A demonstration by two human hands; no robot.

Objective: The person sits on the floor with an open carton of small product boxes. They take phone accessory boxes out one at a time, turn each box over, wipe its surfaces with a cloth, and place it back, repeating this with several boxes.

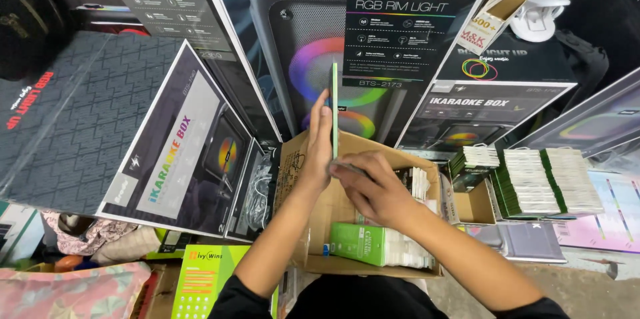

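My left hand (pixel 319 140) holds a thin flat green pack (pixel 335 102) upright and edge-on above an open brown cardboard box (pixel 301 160). My right hand (pixel 373 189) is just below the pack's lower end, fingers bent and touching it over the box. Inside the box lie green-and-white small packs (pixel 373 246) along the near side and more white packs (pixel 419 182) at the far right.
Large dark speaker cartons (pixel 407 26) stand behind the box, another leans at left (pixel 180 152). Stacks of green-and-white packs (pixel 543 182) sit at right beside a small empty cardboard tray (pixel 473 207). A yellow-green carton (pixel 203 279) and patterned cloth (pixel 73 292) lie near left.
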